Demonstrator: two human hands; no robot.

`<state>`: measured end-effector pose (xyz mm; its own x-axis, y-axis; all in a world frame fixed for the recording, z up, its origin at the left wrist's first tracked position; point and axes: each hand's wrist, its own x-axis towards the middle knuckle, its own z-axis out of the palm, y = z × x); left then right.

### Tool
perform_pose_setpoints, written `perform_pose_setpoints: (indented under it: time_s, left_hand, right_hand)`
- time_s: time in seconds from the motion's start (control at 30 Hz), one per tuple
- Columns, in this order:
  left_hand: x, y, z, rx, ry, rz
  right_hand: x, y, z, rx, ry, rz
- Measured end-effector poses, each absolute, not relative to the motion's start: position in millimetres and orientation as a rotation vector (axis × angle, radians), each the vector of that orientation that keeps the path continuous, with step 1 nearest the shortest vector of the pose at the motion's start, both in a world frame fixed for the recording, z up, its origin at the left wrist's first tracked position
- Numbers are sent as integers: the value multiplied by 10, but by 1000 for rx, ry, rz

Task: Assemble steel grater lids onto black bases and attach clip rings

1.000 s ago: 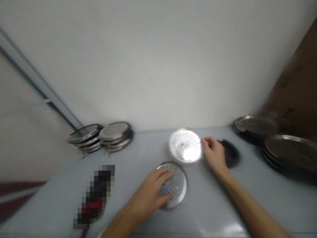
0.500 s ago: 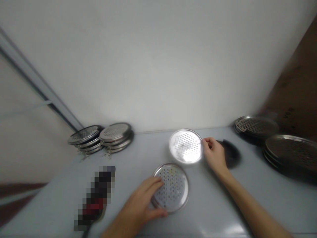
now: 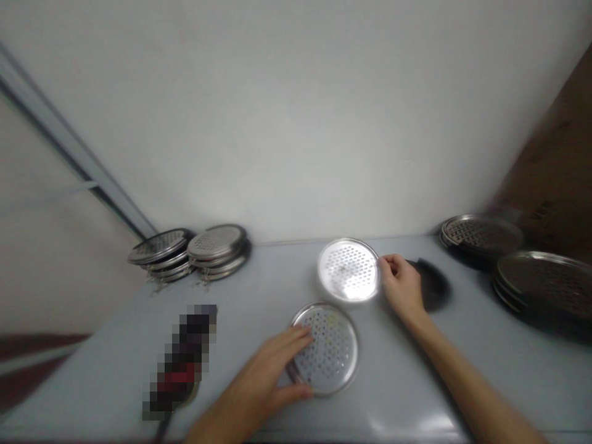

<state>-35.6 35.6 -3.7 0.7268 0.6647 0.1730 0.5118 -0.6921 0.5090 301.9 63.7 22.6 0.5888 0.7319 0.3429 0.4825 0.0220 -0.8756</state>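
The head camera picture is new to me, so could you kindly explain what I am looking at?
No machine here: one camera worn on a person's head looks forward and down, so these are that person's own bare hands. The left hand lies over the edge of a round perforated steel tray on a pale table. The right hand touches the rim of a second such tray. Stacks of similar trays stand at both sides, and a pixelated object lies left of the hands.
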Motion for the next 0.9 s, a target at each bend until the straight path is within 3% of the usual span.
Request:
perform_pose_setpoints:
  time_s: [0.37,0.9]
  left_hand:
    - [-161,305,292,2390,992,340]
    - [-207,312,197,2629,961,458]
  right_hand:
    - [3028,644,222,-1630,-1048,243]
    - [3046,644,201,-1631,-1060,225]
